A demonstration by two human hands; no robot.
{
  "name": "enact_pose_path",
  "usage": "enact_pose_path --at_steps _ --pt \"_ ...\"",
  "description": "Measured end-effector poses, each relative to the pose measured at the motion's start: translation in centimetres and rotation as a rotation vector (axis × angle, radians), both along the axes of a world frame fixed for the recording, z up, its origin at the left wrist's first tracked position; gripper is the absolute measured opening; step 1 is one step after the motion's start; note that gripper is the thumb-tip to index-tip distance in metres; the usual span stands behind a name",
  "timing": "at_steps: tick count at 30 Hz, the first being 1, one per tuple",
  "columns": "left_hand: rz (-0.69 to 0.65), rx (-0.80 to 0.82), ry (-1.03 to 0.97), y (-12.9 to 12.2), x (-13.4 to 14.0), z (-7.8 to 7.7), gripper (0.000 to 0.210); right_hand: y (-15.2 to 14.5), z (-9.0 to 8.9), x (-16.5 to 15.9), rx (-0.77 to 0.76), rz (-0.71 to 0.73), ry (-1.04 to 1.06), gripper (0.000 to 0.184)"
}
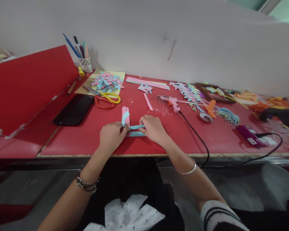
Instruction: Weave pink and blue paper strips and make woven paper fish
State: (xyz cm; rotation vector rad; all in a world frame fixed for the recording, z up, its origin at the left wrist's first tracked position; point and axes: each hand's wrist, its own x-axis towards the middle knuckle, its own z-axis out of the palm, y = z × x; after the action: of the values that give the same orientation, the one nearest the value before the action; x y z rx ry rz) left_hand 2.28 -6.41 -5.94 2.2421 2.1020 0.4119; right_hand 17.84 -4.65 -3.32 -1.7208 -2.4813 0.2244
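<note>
On the red table before me lie a few pink paper strips (127,119), standing lengthwise away from me, with blue paper strips (137,133) running sideways from them. A folded blue piece also crosses the pink ones. My left hand (112,136) is closed, thumb and fingertips pinching where the pink and blue strips meet. To its right, my right hand (154,128) pinches the upper blue strip between thumb and fingers. The fingers partly cover the crossing and the strips' right ends.
Scissors (98,93) and a black phone (74,110) lie to the left, near a heap of cut paper (107,82). A corded pink glue gun (173,104) rests right of my hands. Farther right is a purple power strip (250,136). A pen cup (86,65) stands by the wall.
</note>
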Motion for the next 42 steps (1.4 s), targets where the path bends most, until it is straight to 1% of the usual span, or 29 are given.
enact_pose_path --at_steps 3,6,9,12,14,15,17,19,20,22,26,29,33,37,39,42 --pt "0.010 0.005 0.007 0.0 0.0 0.0 0.047 1.2 0.9 0.6 -0.131 0.026 0.091 0.009" --pt "0.006 -0.001 0.004 0.0 0.1 0.0 0.047 2.2 2.0 1.2 -0.277 0.076 0.161 0.014" --pt "0.004 -0.001 -0.005 -0.1 0.1 0.0 0.047 2.7 2.7 1.4 -0.327 0.090 0.156 0.017" --pt "0.002 0.007 -0.009 0.0 0.1 0.0 0.045 2.7 2.9 1.3 -0.327 0.096 0.074 0.025" --pt "-0.002 0.010 -0.001 0.0 0.1 0.0 0.045 2.7 2.8 1.0 -0.300 0.128 0.010 0.029" --pt "-0.003 0.009 0.002 0.0 0.0 0.0 0.045 2.7 2.8 0.9 -0.272 0.141 -0.008 0.029" --pt "-0.004 0.009 0.001 0.0 0.0 0.0 0.045 2.7 2.9 0.7 -0.196 0.145 -0.008 0.022" --pt "-0.010 0.008 -0.007 -0.1 0.0 0.1 0.045 2.8 3.1 0.4 -0.135 0.118 0.002 0.017" --pt "-0.012 0.007 -0.012 -0.1 0.0 0.1 0.044 2.9 3.2 0.3 -0.130 0.101 -0.002 0.018" --pt "-0.013 0.005 -0.019 -0.1 0.0 0.2 0.043 2.9 3.4 0.1 -0.156 0.100 -0.009 0.022" --pt "-0.010 0.006 -0.031 -0.2 0.0 0.1 0.043 2.7 2.9 0.0 -0.243 0.152 -0.049 0.017" --pt "-0.008 0.012 -0.037 -0.1 0.0 0.0 0.043 2.2 2.0 0.0 -0.238 0.172 -0.085 0.015" --pt "-0.007 0.016 -0.057 -0.1 -0.1 0.0 0.043 1.8 1.3 0.2 -0.246 0.155 -0.058 0.013" --pt "-0.013 0.010 -0.054 -0.1 -0.1 0.1 0.043 2.3 1.6 0.5 -0.259 0.163 -0.021 0.007" --pt "-0.018 0.005 -0.050 -0.1 -0.1 0.1 0.043 2.6 2.0 0.7 -0.273 0.187 0.005 0.011" --pt "-0.018 -0.002 -0.052 -0.1 -0.1 0.1 0.045 3.1 2.7 0.7 -0.347 0.237 0.022 0.018"
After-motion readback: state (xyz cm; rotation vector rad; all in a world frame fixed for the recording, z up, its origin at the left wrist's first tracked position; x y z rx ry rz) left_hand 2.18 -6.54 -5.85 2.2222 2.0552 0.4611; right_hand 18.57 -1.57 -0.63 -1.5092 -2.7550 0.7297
